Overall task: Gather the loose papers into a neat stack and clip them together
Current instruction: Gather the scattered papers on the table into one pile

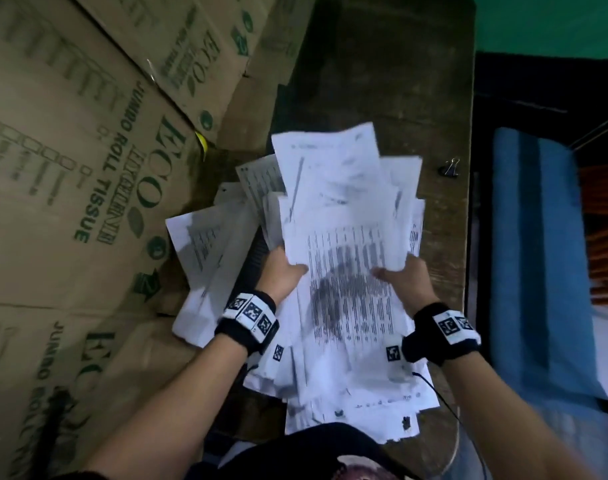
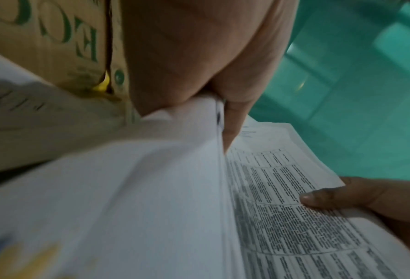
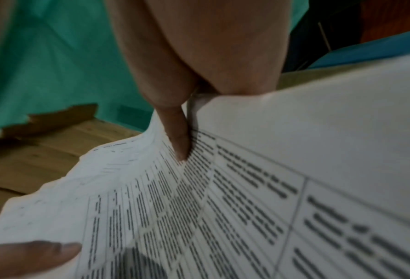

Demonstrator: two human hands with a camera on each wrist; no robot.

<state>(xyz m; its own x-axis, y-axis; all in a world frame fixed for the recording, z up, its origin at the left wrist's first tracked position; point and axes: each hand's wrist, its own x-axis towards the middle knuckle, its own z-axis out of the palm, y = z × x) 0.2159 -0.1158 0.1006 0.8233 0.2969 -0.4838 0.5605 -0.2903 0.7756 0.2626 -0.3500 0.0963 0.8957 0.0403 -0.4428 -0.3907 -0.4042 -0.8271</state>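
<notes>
From my head, my left hand (image 1: 281,271) and right hand (image 1: 408,276) grip an uneven bundle of papers (image 1: 344,237) above the table (image 1: 382,81); a clip (image 1: 450,167) lies apart. My left wrist shows the thumb pinching the sheets. My right wrist shows the same.

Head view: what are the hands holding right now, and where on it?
Both hold the uneven bundle of papers: left hand grips its left edge, right hand its right edge, thumbs on top.

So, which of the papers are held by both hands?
The bundle of papers topped by the printed table; left hand and right hand pinch its sides. Other sheets lie loose on the table.
</notes>
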